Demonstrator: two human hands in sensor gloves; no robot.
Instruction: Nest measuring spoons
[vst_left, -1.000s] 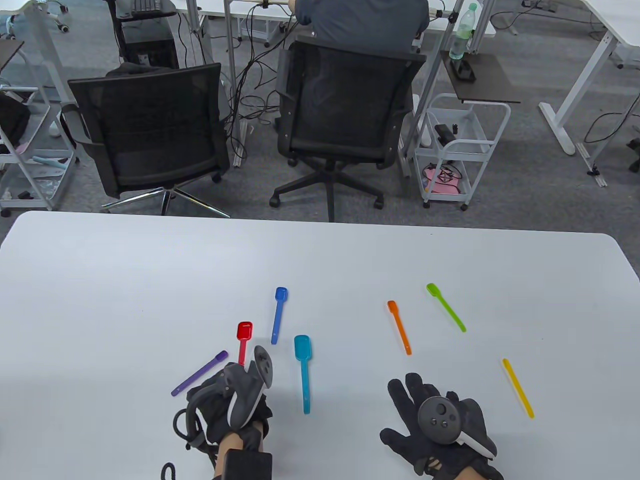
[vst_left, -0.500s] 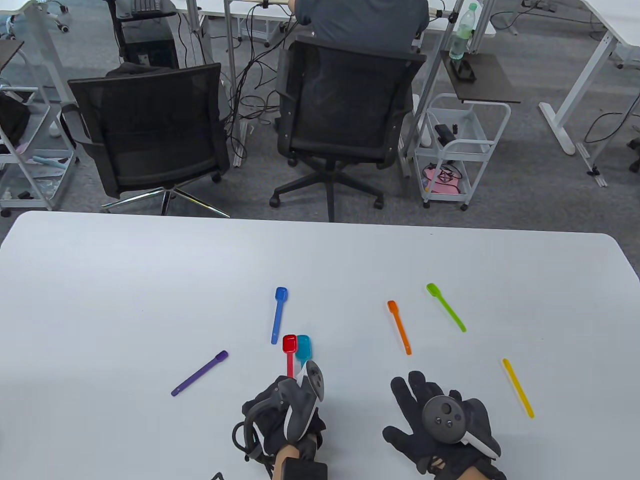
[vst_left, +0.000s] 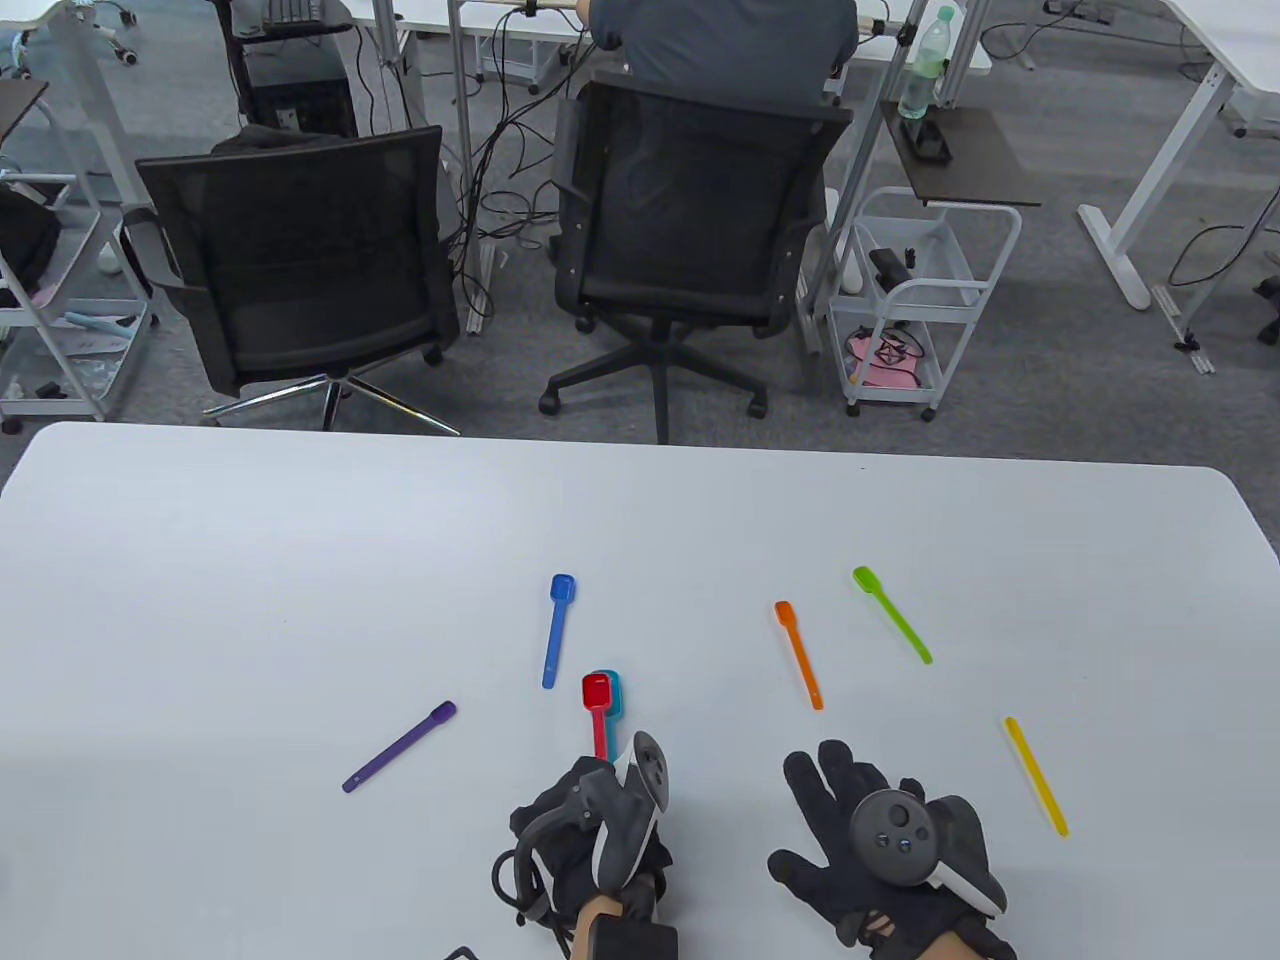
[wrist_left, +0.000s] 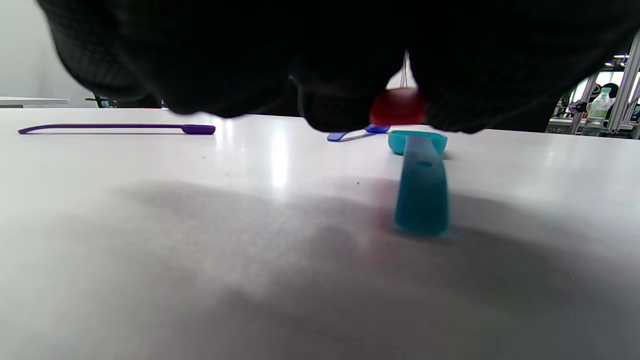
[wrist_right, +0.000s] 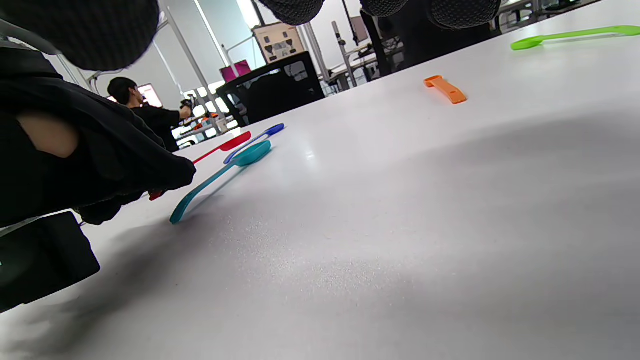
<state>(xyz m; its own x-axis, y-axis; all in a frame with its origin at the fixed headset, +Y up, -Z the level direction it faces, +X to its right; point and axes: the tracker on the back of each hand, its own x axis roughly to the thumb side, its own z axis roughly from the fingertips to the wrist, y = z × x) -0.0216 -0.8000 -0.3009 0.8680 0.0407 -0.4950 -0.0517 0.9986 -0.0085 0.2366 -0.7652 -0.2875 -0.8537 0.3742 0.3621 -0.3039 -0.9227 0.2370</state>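
The red spoon (vst_left: 597, 705) was held by its handle in the left hand (vst_left: 590, 830), its bowl over the teal spoon (vst_left: 612, 695) on the surface (vst_left: 200, 560), while the right hand (vst_left: 880, 850) was spread flat nearby.

Beyond the white surface (vst_left: 300, 560) lay grey carpet (vst_left: 1050, 340). Two black mesh office chairs (vst_left: 300, 260) stood there, the right one (vst_left: 690, 230) behind a seated person in a dark shirt (vst_left: 720, 40). A white wire cart (vst_left: 915, 300) stood further right, a green-capped bottle (vst_left: 922, 65) above it, and cables (vst_left: 500, 130) trailed under white desks.
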